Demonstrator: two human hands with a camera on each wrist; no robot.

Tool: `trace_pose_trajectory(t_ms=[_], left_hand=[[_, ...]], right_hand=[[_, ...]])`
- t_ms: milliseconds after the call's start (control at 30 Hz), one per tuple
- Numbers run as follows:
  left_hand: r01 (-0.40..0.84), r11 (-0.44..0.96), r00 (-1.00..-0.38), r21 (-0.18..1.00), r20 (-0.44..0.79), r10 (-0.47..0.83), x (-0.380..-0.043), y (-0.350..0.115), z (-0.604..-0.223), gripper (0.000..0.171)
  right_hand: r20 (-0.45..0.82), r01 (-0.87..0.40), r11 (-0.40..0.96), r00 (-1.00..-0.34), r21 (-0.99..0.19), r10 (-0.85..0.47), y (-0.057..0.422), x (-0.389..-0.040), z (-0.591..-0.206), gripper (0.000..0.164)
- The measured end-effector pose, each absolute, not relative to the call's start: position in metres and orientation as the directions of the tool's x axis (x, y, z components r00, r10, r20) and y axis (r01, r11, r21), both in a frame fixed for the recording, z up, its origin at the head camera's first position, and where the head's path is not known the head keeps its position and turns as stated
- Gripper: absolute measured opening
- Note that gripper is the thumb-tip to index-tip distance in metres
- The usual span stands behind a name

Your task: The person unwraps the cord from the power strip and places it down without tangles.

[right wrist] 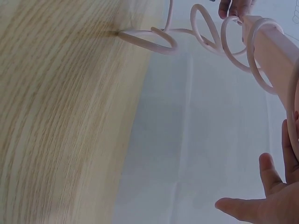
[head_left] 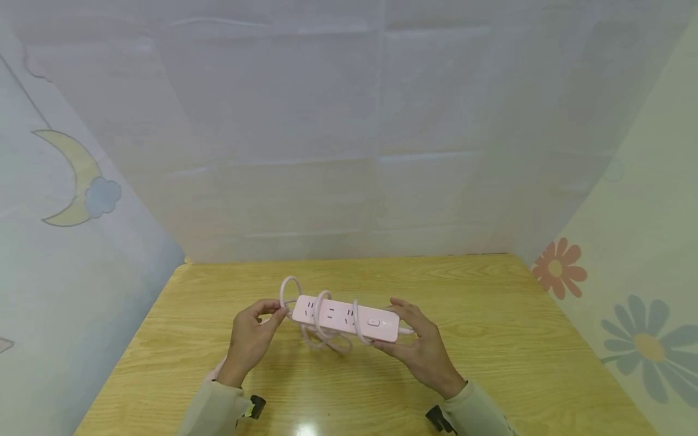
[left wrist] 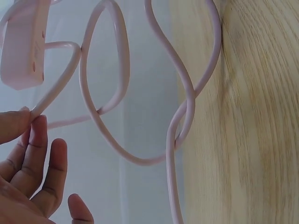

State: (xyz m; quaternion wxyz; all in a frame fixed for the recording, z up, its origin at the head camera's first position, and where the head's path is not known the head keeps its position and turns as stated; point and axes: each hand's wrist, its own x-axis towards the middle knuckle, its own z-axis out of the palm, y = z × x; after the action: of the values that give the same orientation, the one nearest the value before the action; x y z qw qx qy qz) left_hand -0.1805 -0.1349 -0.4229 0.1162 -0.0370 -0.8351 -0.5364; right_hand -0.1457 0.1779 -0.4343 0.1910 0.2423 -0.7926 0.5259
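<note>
A pink power strip (head_left: 337, 315) is held up over the table, its sockets and switch facing the head camera. Its pink cord (left wrist: 124, 51) winds loosely round the strip and hangs below in loops, some reaching down to the wood in the wrist views. My left hand (head_left: 253, 336) pinches the cord between thumb and fingertips just off the strip's left end; its other fingers are spread apart in the left wrist view. My right hand (head_left: 422, 348) grips the strip's right end by its long edges, thumb on the near side and fingers on the far side.
Under both hands lies a wooden table (head_left: 491, 303) with light grain. A pale sheet (head_left: 327, 151) hangs behind its far edge. Printed walls stand at both sides, with a moon (head_left: 76, 175) at left and flowers (head_left: 649, 348) at right. Dark straps (head_left: 256, 407) sit at the wrists.
</note>
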Motion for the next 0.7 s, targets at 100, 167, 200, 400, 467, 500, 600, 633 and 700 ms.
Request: trace_pose_trajectory(t_ms=[100, 167, 200, 400, 467, 500, 600, 633, 700], left_hand=[[0.206, 0.413, -0.963, 0.887, 0.259, -0.076, -0.1812, -0.1338, -0.4227, 0.012], [0.222, 0.421, -0.955, 0.88, 0.283, -0.086, -0.1815, -0.1331, -0.423, 0.011], [0.232, 0.427, -0.95, 0.874, 0.297, -0.092, -0.1816, -0.1329, -0.4232, 0.011], [0.285, 0.445, -0.921, 0.849, 0.371, -0.117, -0.1818, -0.1319, -0.4231, 0.011], [0.3, 0.445, -0.913, 0.844, 0.39, -0.123, -0.1817, -0.1316, -0.4226, 0.011], [0.306, 0.448, -0.908, 0.84, 0.399, -0.128, -0.1817, -0.1315, -0.4224, 0.011], [0.317, 0.46, -0.893, 0.829, 0.425, -0.149, -0.1818, -0.1305, -0.4215, 0.011], [0.318, 0.464, -0.887, 0.827, 0.432, -0.162, -0.1819, -0.1301, -0.421, 0.011], [0.321, 0.464, -0.876, 0.826, 0.445, -0.185, -0.1824, -0.1294, -0.4202, 0.01]], right_hand=[[0.554, -0.581, 0.329, -0.813, -0.744, -0.181, 0.1783, -0.1458, -0.4347, 0.045], [0.55, -0.576, 0.332, -0.816, -0.747, -0.178, 0.1784, -0.1457, -0.4349, 0.045], [0.547, -0.573, 0.332, -0.818, -0.749, -0.177, 0.1784, -0.1459, -0.4351, 0.045], [0.527, -0.552, 0.328, -0.833, -0.766, -0.171, 0.1788, -0.1464, -0.4352, 0.046], [0.528, -0.554, 0.329, -0.832, -0.765, -0.172, 0.1792, -0.1464, -0.4348, 0.046], [0.529, -0.556, 0.329, -0.83, -0.763, -0.174, 0.1793, -0.1463, -0.4344, 0.046], [0.531, -0.56, 0.329, -0.827, -0.76, -0.182, 0.1796, -0.146, -0.4333, 0.045], [0.532, -0.563, 0.326, -0.826, -0.759, -0.186, 0.1796, -0.1459, -0.4327, 0.045], [0.532, -0.565, 0.324, -0.825, -0.759, -0.193, 0.1796, -0.1459, -0.4316, 0.045]])
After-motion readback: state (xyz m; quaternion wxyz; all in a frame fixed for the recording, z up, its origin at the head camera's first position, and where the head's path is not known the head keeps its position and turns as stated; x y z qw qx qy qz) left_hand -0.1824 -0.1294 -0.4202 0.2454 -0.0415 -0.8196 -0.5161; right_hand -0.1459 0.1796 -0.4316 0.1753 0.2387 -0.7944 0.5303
